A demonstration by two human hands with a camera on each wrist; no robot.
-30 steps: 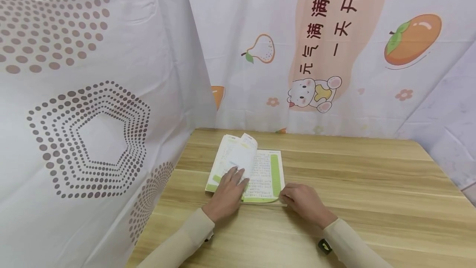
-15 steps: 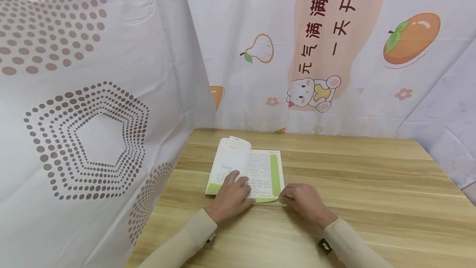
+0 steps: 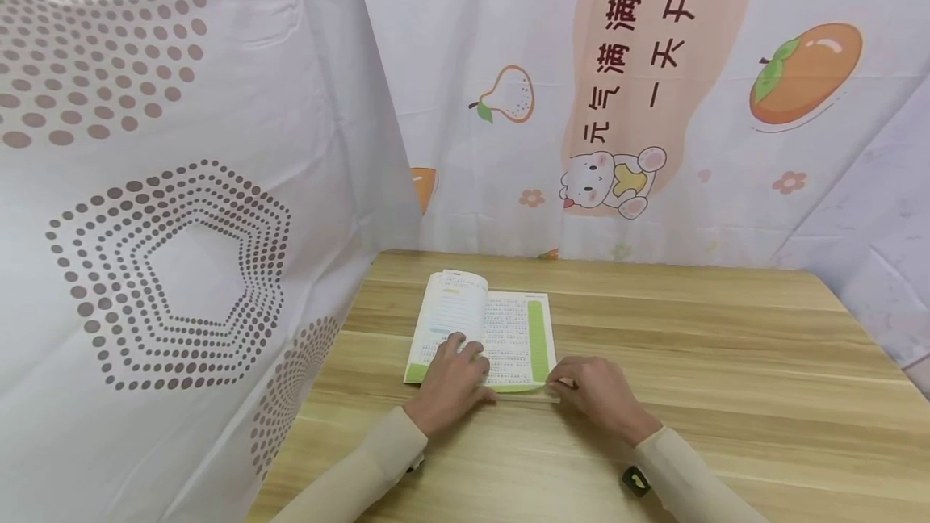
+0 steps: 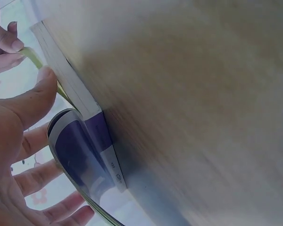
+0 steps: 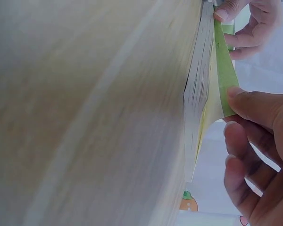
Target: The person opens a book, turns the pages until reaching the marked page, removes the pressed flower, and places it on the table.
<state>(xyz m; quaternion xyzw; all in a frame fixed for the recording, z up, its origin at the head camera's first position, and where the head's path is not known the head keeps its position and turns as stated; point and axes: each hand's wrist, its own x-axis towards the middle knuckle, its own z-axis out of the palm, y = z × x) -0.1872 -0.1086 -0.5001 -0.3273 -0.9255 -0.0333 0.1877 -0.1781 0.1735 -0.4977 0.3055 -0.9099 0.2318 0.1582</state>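
book (image 3: 514, 337) lay open on table (image 3: 712, 345) | left hand (image 3: 452, 378) rested on left-hand pages (image 3: 458, 305), fingers loosely spread | right hand (image 3: 597, 395) pinched page corner (image 5: 226, 80), thumb-finger hold clearer in wrist views | purple cover (image 4: 78, 148) showed only in left wrist view

The book (image 3: 506, 337) lies open on the worktop (image 3: 726, 345), nearer the rear-left corner than the rear-right corner. Its left half faces the worktop's left edge; its right half faces the open span toward the right edge. The left hand (image 3: 452, 384) is positioned on the near part of the left half, thumb toward the spine. The right hand (image 3: 597, 395) is at the near-right corner of the right half, with the page (image 5: 222, 70) between thumb and fingers. The rear cloth (image 3: 465, 152) hangs behind the rear edge; the side cloth (image 3: 196, 273) hangs along the left edge.
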